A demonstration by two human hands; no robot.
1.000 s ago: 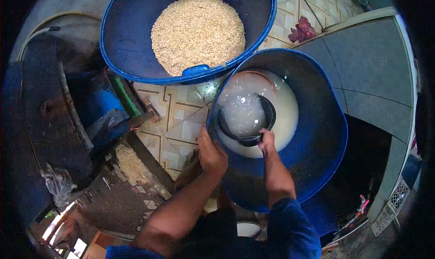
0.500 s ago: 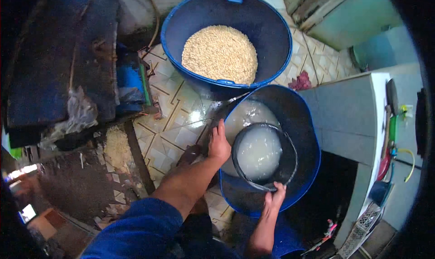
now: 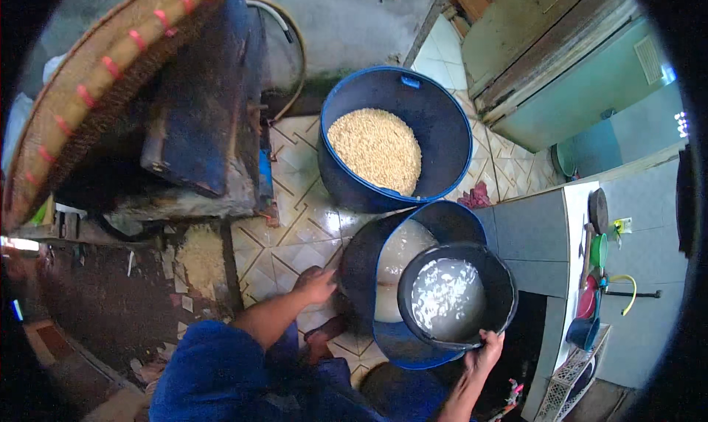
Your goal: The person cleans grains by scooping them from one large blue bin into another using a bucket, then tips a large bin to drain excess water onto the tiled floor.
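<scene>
Left hand [image 3: 316, 284] free, blue tub [image 3: 405, 346] partly filled, black bucket [image 3: 495, 298] loaded in the right hand [image 3: 483, 352].
The left hand reaches forward beside the tub's outer wall, loosely open with nothing visible in it; contact is unclear. Cloudy liquid [image 3: 405, 251] lies in the tub; the bucket, above its right side, has liquid not poured out. The right hand, from below, closes fingers over the bucket's near rim.

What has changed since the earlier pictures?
The round black plastic bucket rose from cloudy liquid in the blue plastic barrel, moving rightward; the left hand released the barrel's rim. The right hand still grips the bucket; pale grains stay in the round blue tub.
</scene>
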